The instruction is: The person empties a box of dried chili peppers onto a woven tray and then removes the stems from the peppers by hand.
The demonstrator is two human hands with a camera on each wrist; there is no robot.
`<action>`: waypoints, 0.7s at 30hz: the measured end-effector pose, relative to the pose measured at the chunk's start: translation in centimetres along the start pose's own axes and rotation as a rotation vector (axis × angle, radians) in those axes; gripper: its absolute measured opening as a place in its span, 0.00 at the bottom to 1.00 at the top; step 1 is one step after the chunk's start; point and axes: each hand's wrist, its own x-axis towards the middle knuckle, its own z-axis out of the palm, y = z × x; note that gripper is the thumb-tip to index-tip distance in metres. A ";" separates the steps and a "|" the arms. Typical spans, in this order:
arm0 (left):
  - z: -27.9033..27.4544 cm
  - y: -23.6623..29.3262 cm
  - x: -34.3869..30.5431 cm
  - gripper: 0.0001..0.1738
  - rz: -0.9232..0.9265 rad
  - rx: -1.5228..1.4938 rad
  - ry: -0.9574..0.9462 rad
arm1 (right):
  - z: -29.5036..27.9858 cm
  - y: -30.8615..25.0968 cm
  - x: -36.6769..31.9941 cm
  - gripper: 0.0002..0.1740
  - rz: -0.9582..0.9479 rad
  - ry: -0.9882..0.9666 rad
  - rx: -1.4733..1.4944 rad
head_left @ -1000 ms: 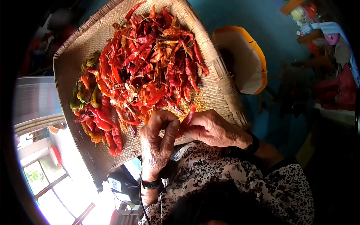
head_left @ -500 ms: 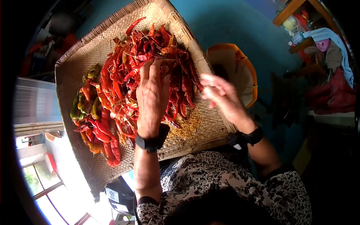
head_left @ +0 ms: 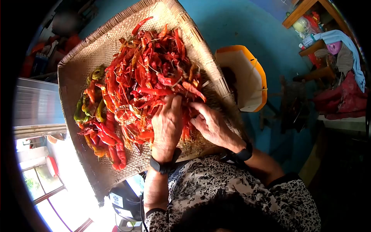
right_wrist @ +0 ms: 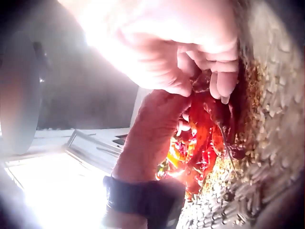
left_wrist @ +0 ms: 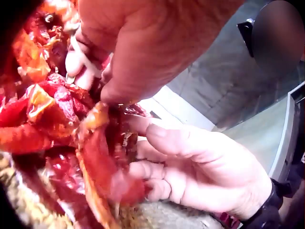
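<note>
Dried red peppers (head_left: 154, 69) lie heaped in a woven tray (head_left: 199, 42). My left hand (head_left: 168, 123) is at the heap's near side; in the left wrist view the same hand (left_wrist: 147, 43) curls its fingers into the peppers (left_wrist: 28, 138), a pale stem between them. Close on its right, my right hand (head_left: 216, 127) has its fingertips at the heap's edge. The right wrist view has this hand (right_wrist: 176, 43) with curled fingers gripping dark red peppers (right_wrist: 202, 114). Some fingertips are hidden among the peppers.
Fresher red and green peppers (head_left: 102, 127) lie at the tray's left side. Yellow seeds (right_wrist: 257, 90) are scattered on the weave. A white container with an orange rim (head_left: 249, 77) stands right of the tray, and cloths (head_left: 344, 96) hang further right.
My left hand has moved down and slightly right from the middle of the heap. My right hand has come back from beside the container to the peppers. Peppers now cover most of the seed patch.
</note>
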 end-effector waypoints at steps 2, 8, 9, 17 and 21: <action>-0.3 0.2 -1.8 0.16 -0.004 0.025 -0.069 | 0.6 1.6 -1.2 0.20 -0.171 0.004 -0.146; -0.8 0.4 -4.6 0.18 0.035 -0.046 0.038 | -0.3 1.5 -2.9 0.12 -0.202 -0.038 -0.203; -1.0 0.2 -5.0 0.17 -0.012 -0.086 0.035 | -0.6 1.1 -3.0 0.12 -0.211 -0.039 -0.264; -2.4 -0.5 -5.7 0.13 -0.100 -0.136 0.138 | -2.1 -1.6 -3.7 0.15 -0.296 0.061 -0.239; -2.5 -0.2 -5.3 0.13 -0.073 -0.147 0.180 | -4.5 -0.1 -2.6 0.16 -0.245 0.123 -0.032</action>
